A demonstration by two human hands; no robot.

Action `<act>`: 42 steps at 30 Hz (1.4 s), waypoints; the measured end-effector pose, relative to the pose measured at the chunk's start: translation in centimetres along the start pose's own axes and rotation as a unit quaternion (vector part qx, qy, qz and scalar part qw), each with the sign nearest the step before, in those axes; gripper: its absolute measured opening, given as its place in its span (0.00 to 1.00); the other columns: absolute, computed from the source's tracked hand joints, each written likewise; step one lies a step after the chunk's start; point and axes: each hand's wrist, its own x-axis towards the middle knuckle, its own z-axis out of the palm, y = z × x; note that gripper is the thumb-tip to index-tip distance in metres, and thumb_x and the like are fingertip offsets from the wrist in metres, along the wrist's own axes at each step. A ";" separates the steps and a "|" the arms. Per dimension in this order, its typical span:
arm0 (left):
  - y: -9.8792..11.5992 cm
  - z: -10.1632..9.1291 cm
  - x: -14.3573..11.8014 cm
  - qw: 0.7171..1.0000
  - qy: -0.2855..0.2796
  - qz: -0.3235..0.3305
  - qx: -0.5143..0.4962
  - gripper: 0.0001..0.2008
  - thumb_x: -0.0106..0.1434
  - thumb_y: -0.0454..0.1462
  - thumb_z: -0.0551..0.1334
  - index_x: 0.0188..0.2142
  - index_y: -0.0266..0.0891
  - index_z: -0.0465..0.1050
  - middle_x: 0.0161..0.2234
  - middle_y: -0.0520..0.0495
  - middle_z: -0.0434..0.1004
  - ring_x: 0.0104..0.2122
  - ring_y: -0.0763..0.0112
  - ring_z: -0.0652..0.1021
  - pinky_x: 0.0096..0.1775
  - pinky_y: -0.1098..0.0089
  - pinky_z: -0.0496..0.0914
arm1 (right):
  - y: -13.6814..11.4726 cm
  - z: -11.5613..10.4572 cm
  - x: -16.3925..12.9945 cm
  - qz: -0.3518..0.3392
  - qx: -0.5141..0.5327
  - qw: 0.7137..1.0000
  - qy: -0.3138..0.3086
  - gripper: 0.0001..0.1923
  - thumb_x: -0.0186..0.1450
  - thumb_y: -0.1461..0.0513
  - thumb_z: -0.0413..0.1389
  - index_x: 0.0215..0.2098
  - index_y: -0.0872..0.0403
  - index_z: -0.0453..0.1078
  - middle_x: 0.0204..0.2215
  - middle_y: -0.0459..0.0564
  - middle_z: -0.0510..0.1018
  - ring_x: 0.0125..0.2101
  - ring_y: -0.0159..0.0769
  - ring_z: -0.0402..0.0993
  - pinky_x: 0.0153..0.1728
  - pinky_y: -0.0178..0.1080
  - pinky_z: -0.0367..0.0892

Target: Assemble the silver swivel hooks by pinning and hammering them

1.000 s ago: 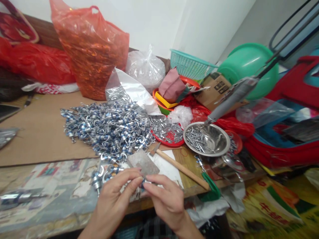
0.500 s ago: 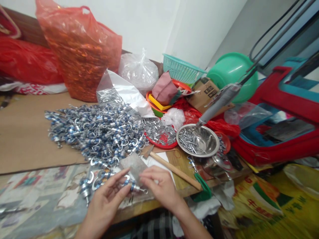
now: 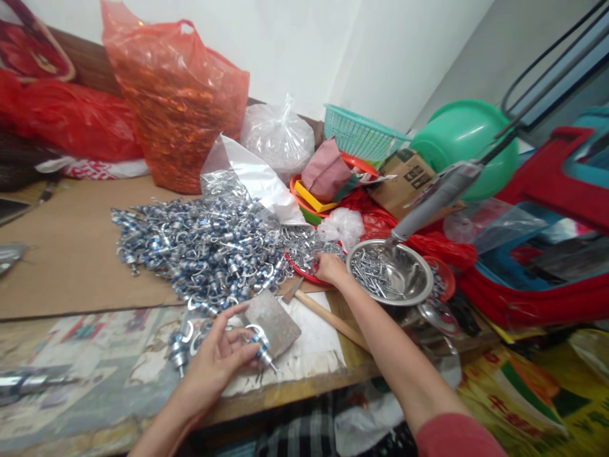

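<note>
The left hand pinches a blue-and-silver fitting just in front of the grey block. The right hand curls into the red tray beyond the block; whether it grips anything cannot be told. It would do best to lift one small piece while the fitting stays steady.

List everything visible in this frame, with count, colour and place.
metal fittings: a heap, silver-blue, table centre
red plate: one, holds small silver pieces, right of heap
steel bowl: one, silver, holds nails
hammer: one, wooden handle, front
metal block: one, grey, front
orange bag: one, back
green basin: one, right back
teal basket: one, back
left hand: holds one fitting
right hand: on red plate
</note>
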 end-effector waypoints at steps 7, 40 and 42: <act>-0.4 -0.6 0.7 1.000 -0.018 -0.002 -0.005 0.36 0.44 0.36 0.67 0.51 0.43 0.54 0.24 0.54 0.72 0.24 0.69 0.75 0.30 0.66 0.70 | -3.4 0.1 -7.8 -0.107 0.139 0.984 0.025 0.11 0.60 0.64 0.49 0.37 0.56 0.72 0.32 0.49 0.78 0.32 0.33 0.74 0.33 0.33 0.67; 0.2 -0.6 0.3 0.999 -0.024 -0.035 -0.002 0.36 0.45 0.35 0.68 0.52 0.42 0.56 0.26 0.53 0.73 0.23 0.75 0.72 0.25 0.75 0.67 | -6.1 3.3 -17.6 -0.216 0.203 0.942 0.157 0.21 0.62 0.71 0.43 0.48 0.47 0.66 0.45 0.51 0.67 0.46 0.37 0.63 0.45 0.43 0.61; 0.1 -0.7 0.3 0.999 -0.023 -0.031 0.004 0.36 0.45 0.35 0.68 0.52 0.43 0.56 0.26 0.53 0.73 0.24 0.75 0.73 0.25 0.75 0.67 | -3.9 2.6 -16.1 -0.149 0.174 0.954 0.193 0.19 0.62 0.66 0.46 0.51 0.49 0.62 0.46 0.53 0.66 0.47 0.39 0.62 0.46 0.43 0.61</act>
